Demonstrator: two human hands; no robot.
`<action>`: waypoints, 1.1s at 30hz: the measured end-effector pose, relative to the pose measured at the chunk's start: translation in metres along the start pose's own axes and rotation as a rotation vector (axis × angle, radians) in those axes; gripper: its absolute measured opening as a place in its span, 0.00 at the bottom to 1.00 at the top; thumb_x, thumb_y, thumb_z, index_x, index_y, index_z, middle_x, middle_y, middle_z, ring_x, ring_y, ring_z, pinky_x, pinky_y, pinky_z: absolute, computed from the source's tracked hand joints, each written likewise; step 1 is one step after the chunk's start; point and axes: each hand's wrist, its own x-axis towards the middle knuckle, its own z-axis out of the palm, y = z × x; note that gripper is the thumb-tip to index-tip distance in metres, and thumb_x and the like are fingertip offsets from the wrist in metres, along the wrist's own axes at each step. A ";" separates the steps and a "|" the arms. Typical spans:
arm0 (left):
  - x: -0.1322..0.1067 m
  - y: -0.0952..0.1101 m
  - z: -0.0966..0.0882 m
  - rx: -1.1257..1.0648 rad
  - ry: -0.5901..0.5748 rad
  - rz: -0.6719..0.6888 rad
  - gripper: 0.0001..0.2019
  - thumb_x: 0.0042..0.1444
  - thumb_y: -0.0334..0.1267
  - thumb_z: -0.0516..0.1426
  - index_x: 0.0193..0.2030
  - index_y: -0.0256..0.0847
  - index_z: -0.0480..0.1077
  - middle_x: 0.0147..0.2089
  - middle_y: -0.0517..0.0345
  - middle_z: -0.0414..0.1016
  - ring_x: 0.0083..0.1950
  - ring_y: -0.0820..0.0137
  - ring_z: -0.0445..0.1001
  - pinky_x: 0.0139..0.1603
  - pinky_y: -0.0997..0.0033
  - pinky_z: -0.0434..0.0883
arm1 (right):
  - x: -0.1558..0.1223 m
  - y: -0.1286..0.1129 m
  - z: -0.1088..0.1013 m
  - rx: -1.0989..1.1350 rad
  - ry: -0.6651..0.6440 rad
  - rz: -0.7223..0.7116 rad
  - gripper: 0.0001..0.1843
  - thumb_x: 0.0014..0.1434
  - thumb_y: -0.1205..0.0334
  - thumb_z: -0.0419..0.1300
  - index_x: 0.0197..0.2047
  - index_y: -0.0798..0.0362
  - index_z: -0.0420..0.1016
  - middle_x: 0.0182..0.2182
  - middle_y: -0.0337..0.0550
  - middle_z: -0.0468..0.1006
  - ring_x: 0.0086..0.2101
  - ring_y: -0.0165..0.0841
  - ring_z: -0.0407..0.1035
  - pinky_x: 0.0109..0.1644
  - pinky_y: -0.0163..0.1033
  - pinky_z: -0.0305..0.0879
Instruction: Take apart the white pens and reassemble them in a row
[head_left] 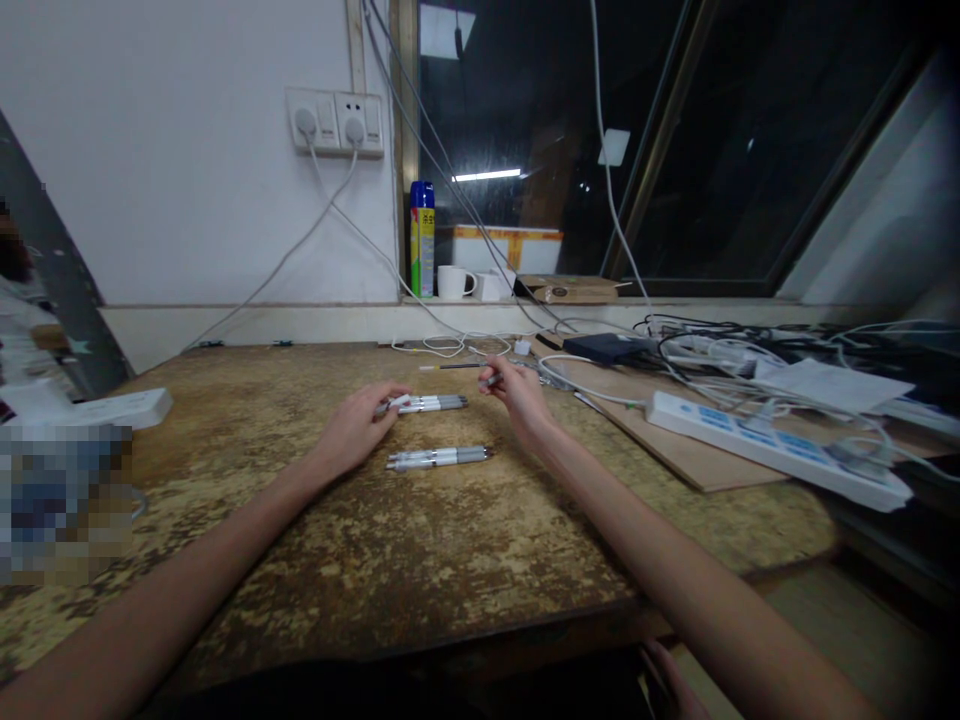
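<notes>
Over the worn wooden table, my left hand [364, 425] is closed in a pinch on a short white pen part [400, 401]. Its fingers are beside a row of white and grey pens [442, 403]. A second group of pens [442, 457] lies nearer to me, side by side. My right hand [517, 393], to the right of the far row, has its fingertips pinched on a small grey-and-white pen part [491, 380]; the fingers partly hide it. Behind the pens, a thin dark pen refill [454, 367] with a pale end lies on the tabletop.
A white power strip [780, 450] and a brown board [675, 440] lie at the right, with tangled cables [720, 345] behind. Another power strip [127, 408] is at the left. A spray can [422, 240] and white mug [454, 282] stand on the windowsill.
</notes>
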 end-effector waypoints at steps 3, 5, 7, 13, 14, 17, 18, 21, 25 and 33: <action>0.000 0.000 0.000 -0.005 -0.003 0.003 0.16 0.69 0.41 0.50 0.57 0.46 0.75 0.57 0.54 0.80 0.56 0.59 0.77 0.61 0.56 0.71 | 0.000 0.001 0.000 0.003 0.017 -0.002 0.19 0.54 0.47 0.65 0.21 0.52 0.74 0.24 0.44 0.77 0.27 0.32 0.69 0.36 0.38 0.68; 0.000 0.000 0.000 -0.003 -0.002 0.011 0.16 0.69 0.40 0.50 0.57 0.45 0.74 0.57 0.53 0.80 0.57 0.59 0.77 0.61 0.55 0.70 | 0.001 0.001 0.000 -0.001 0.022 0.001 0.20 0.54 0.47 0.65 0.20 0.52 0.73 0.24 0.44 0.77 0.27 0.32 0.69 0.35 0.38 0.68; 0.000 -0.001 0.001 0.000 0.000 0.021 0.16 0.69 0.40 0.50 0.57 0.45 0.74 0.57 0.53 0.80 0.57 0.59 0.76 0.62 0.55 0.70 | 0.001 0.001 0.000 0.005 0.022 0.010 0.20 0.54 0.47 0.65 0.19 0.52 0.73 0.23 0.43 0.76 0.26 0.31 0.68 0.34 0.37 0.66; 0.000 -0.002 0.002 0.004 0.004 0.023 0.16 0.69 0.41 0.50 0.57 0.44 0.74 0.57 0.52 0.80 0.57 0.59 0.76 0.62 0.55 0.69 | 0.000 0.000 0.001 0.049 0.001 0.037 0.19 0.52 0.49 0.65 0.19 0.53 0.73 0.23 0.40 0.74 0.26 0.28 0.66 0.35 0.34 0.63; 0.000 -0.002 0.001 0.004 -0.001 0.023 0.16 0.69 0.41 0.50 0.57 0.44 0.74 0.56 0.52 0.80 0.57 0.59 0.76 0.61 0.55 0.69 | 0.000 0.000 0.001 0.047 -0.001 0.037 0.19 0.52 0.48 0.65 0.19 0.53 0.73 0.23 0.40 0.74 0.26 0.28 0.66 0.35 0.34 0.63; 0.000 -0.002 0.001 -0.005 -0.005 0.021 0.16 0.69 0.41 0.51 0.56 0.44 0.75 0.56 0.52 0.80 0.56 0.58 0.77 0.61 0.55 0.69 | 0.000 0.001 0.001 0.040 -0.017 0.031 0.19 0.54 0.48 0.65 0.20 0.53 0.74 0.23 0.40 0.74 0.27 0.28 0.67 0.35 0.34 0.63; 0.000 -0.002 0.001 -0.015 -0.004 0.019 0.16 0.69 0.41 0.51 0.56 0.44 0.75 0.56 0.52 0.80 0.57 0.58 0.76 0.61 0.55 0.69 | 0.001 0.001 0.001 0.042 -0.023 0.030 0.19 0.54 0.48 0.64 0.21 0.53 0.74 0.24 0.40 0.75 0.27 0.28 0.67 0.36 0.34 0.63; 0.000 -0.001 0.001 -0.071 0.008 -0.014 0.16 0.69 0.42 0.51 0.58 0.43 0.74 0.57 0.52 0.80 0.57 0.58 0.77 0.61 0.55 0.69 | 0.001 0.002 0.001 0.047 -0.046 0.039 0.18 0.54 0.48 0.64 0.23 0.54 0.75 0.25 0.40 0.74 0.28 0.28 0.68 0.37 0.34 0.65; 0.002 -0.002 0.000 -0.164 0.034 -0.083 0.17 0.68 0.45 0.53 0.57 0.42 0.73 0.54 0.51 0.81 0.55 0.58 0.78 0.58 0.56 0.71 | 0.002 0.002 0.001 -0.010 -0.125 0.020 0.17 0.54 0.47 0.64 0.26 0.54 0.76 0.26 0.40 0.75 0.29 0.29 0.69 0.38 0.35 0.66; 0.006 -0.011 0.002 -0.312 0.044 -0.150 0.17 0.65 0.48 0.57 0.53 0.42 0.76 0.53 0.50 0.82 0.54 0.57 0.78 0.58 0.57 0.71 | 0.010 0.015 -0.003 -0.257 -0.155 -0.106 0.16 0.54 0.47 0.65 0.32 0.53 0.79 0.31 0.43 0.80 0.33 0.35 0.73 0.43 0.41 0.71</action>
